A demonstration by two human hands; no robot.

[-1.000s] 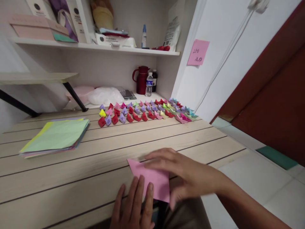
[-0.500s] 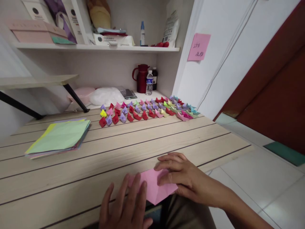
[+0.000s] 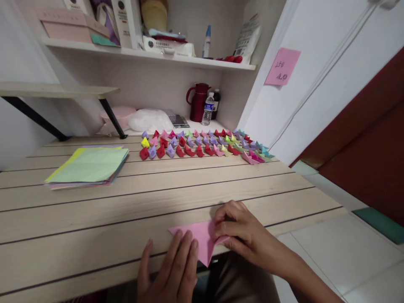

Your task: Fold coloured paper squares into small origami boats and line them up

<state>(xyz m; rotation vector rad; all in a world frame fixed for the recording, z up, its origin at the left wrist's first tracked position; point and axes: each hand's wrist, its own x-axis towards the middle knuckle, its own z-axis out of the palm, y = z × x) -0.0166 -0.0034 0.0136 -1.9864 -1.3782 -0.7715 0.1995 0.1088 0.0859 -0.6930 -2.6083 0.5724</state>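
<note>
A partly folded piece of pink paper (image 3: 203,235) lies at the table's front edge, its lower point sticking out past the edge. My left hand (image 3: 175,265) rests on its left part with the fingers stretched out flat. The thumb and fingers of my right hand (image 3: 241,229) pinch the right part, where a flap is lifted. Further back on the table, several rows of small folded paper boats (image 3: 199,151) stand in red, purple, pink, yellow and green. To the left is a stack of coloured paper sheets (image 3: 88,166), pale green on top.
Behind the boats stand a dark red jug (image 3: 198,103), a water bottle (image 3: 208,110) and a white plastic bag (image 3: 150,120). A small raised shelf (image 3: 59,90) on black legs is at the left. A pink note (image 3: 283,67) hangs on the wall.
My right hand has closed on the paper's right part and lifted a flap there. The left fingers stay on the paper. The camera view has shifted and tilted slightly.
</note>
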